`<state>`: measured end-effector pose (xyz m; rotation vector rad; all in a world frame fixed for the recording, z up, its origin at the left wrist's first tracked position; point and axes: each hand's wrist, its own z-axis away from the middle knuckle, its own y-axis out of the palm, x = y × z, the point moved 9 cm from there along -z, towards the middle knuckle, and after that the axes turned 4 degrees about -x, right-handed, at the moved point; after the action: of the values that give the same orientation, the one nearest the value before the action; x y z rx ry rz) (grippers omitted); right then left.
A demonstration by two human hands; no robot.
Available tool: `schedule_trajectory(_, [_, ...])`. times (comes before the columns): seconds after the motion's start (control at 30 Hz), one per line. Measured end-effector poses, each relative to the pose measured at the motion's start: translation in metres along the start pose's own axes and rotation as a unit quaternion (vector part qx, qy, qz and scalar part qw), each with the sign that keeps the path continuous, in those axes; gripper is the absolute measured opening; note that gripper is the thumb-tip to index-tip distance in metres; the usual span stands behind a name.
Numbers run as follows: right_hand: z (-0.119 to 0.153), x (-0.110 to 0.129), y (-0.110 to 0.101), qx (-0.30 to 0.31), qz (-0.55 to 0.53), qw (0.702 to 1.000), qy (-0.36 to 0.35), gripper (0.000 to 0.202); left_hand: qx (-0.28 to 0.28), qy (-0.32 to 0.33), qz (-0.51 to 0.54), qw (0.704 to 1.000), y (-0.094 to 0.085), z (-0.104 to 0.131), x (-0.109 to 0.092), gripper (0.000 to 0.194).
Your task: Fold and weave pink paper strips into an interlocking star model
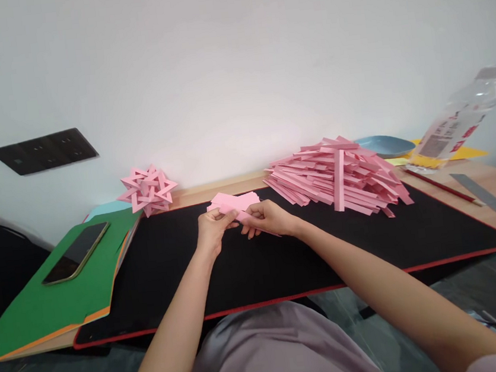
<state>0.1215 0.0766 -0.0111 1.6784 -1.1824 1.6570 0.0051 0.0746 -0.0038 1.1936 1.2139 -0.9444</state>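
Note:
Between my two hands, above the black mat, is a pink paper strip [243,217], slanting down to the right. My left hand [214,228] pinches its left part, thumb on top. Closed round its right part is my right hand [271,218], with the fingers curled beneath. Just behind the hands lie more flat pink paper pieces [232,201] on the mat, partly covered by my fingers. To the right rises a large heap of folded pink paper strips [318,172]. A pink star-shaped paper model [148,189] stands at the back left.
Green paper sheets [76,295] bearing a phone [76,253] lie left of the black mat [249,275]. On the right are a blue plate [384,145], a clear bottle [457,117], a red pencil [443,186] and a metal ruler [491,199]. A wall stands behind.

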Motion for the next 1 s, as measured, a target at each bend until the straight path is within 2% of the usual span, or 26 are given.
schedule_trajectory(0.17, [0.0,0.001,0.0,-0.001,0.001,1.0,0.0,0.033,0.03,-0.011,-0.003,0.999,0.004,-0.001,0.005,0.033])
schedule_trajectory(0.7, [0.003,0.003,0.005,0.026,-0.014,1.0,0.008,0.025,0.007,-0.004,-0.017,1.0,0.001,0.0,0.003,0.028])
schedule_trajectory(1.0, [0.003,0.002,0.003,0.005,-0.001,1.0,0.012,0.028,0.006,0.054,-0.061,0.997,0.006,0.003,-0.01,0.023])
